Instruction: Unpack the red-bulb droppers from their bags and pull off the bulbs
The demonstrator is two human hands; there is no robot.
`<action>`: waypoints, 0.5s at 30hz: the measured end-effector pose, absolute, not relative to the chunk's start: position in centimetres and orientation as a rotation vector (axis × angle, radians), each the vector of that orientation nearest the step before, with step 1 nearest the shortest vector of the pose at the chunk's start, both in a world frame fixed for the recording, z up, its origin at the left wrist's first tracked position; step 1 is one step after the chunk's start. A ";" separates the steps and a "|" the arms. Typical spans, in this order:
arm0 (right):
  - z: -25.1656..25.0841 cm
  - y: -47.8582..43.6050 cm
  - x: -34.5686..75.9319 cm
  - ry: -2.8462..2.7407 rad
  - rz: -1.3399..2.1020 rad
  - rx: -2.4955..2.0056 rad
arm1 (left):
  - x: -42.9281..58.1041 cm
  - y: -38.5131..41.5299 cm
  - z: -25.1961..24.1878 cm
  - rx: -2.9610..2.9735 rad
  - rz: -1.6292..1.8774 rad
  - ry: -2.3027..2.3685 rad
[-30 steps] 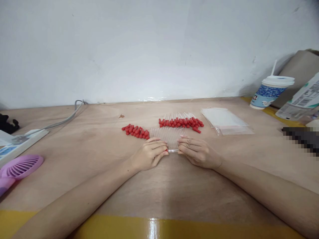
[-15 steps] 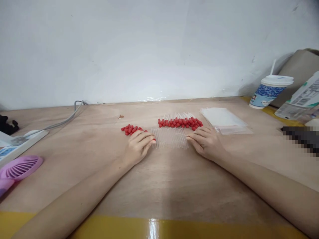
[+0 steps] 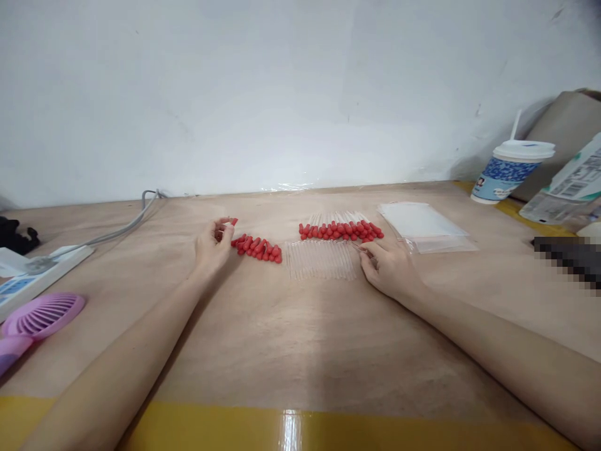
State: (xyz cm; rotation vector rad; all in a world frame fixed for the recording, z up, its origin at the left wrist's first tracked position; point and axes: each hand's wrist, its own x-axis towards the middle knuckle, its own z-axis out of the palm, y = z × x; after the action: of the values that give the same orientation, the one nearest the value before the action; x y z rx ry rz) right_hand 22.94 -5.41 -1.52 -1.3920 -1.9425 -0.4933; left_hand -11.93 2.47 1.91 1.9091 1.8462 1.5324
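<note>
My left hand [image 3: 213, 244] is raised at the left end of a pile of red rubber bulbs [image 3: 257, 247], with a single red bulb [image 3: 234, 222] pinched between thumb and fingers. On the wooden table lies a row of thin clear tubes [image 3: 319, 260]. At its right end, my right hand [image 3: 387, 268] is closed in a pinch on one thin clear tube [image 3: 355, 246], partly covered by the fingers. Behind the row, pale thin tubes [image 3: 335, 218] lie side by side with red bulbs [image 3: 340, 231] at their near ends.
Clear plastic bags [image 3: 425, 225] lie at the back right, near a lidded paper cup [image 3: 509, 172] with a straw and a clear bottle [image 3: 558, 194]. To the left are a power strip [image 3: 51, 272], its grey cable [image 3: 113, 235] and a pink fan [image 3: 47, 314]. A wall [image 3: 282, 94] rises behind.
My left hand has moved left and up from the clear tubes to the far end of the bulb pile, and now holds a red bulb there. My right hand has barely moved.
</note>
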 end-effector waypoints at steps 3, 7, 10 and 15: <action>-1.5 -5.6 22.6 -1.951 -0.524 -1.371 | -12.0 2.7 1.4 1.972 1.483 1.784; -1.5 -5.8 22.4 -1.978 -0.526 -1.331 | -11.7 2.7 1.3 1.981 1.433 1.756; -1.4 -5.9 22.2 -1.983 -0.521 -1.306 | -11.5 2.6 1.4 1.961 1.398 1.773; -1.3 -6.0 22.1 -2.027 -0.502 -1.299 | -11.4 2.4 1.6 1.809 1.445 1.837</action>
State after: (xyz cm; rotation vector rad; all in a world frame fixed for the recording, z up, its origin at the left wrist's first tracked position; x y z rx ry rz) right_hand 22.06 -5.99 -1.26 -1.2986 -2.0273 -0.5025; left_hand -11.41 2.43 1.63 1.8087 1.8371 1.4450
